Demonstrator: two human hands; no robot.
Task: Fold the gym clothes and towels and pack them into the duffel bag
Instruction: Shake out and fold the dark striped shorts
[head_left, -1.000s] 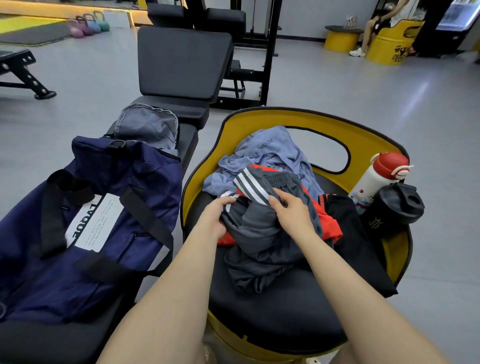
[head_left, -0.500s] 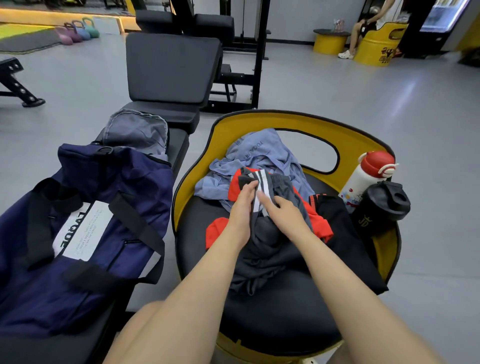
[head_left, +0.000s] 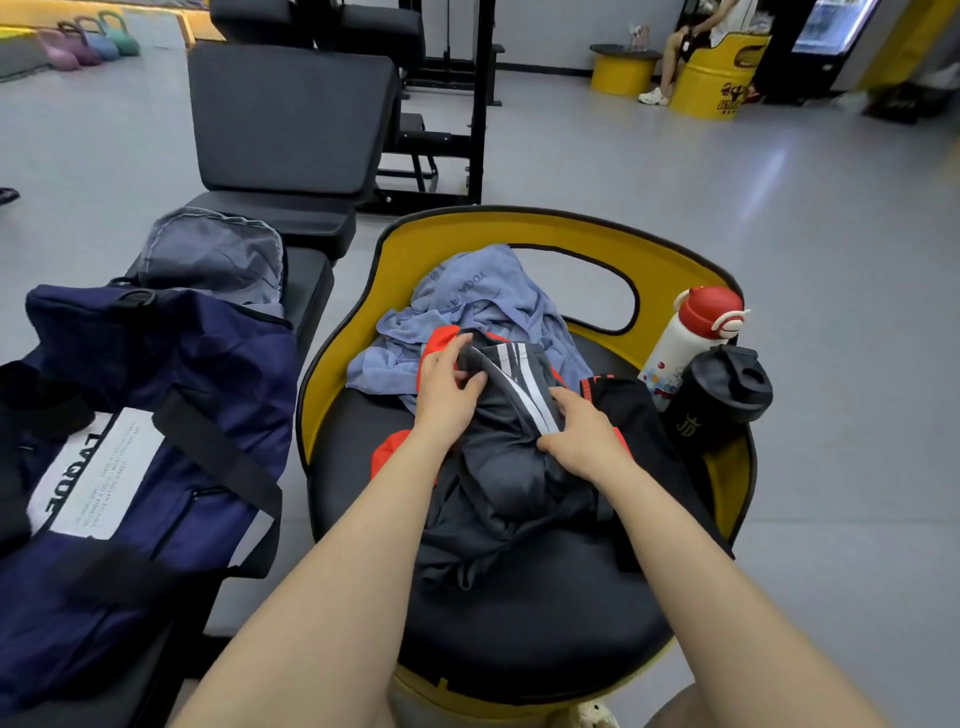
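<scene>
A pile of gym clothes lies on the black seat of a yellow barrel chair (head_left: 519, 228). On top are dark grey shorts (head_left: 509, 467) with white side stripes. My left hand (head_left: 447, 387) pinches their upper edge, and my right hand (head_left: 582, 441) grips the striped side lower down. Beneath them show a red garment (head_left: 387, 457) and a black one (head_left: 628, 410), with a light blue towel (head_left: 467, 296) bunched behind. The navy duffel bag (head_left: 171, 384) lies on a bench to the left, its grey-lined flap folded open at the far end.
A white bottle with a red cap (head_left: 691, 332) and a black shaker cup (head_left: 722, 395) stand at the chair's right rim. A black weight bench (head_left: 291, 119) and rack stand behind. Kettlebells (head_left: 88, 44) sit far left. A person sits on a yellow barrel seat (head_left: 717, 73) far right.
Both hands slid up the grey shorts toward the striped edge, then spread apart along it, left hand to the top, right hand lower. The shorts shifted and bunched under them.
</scene>
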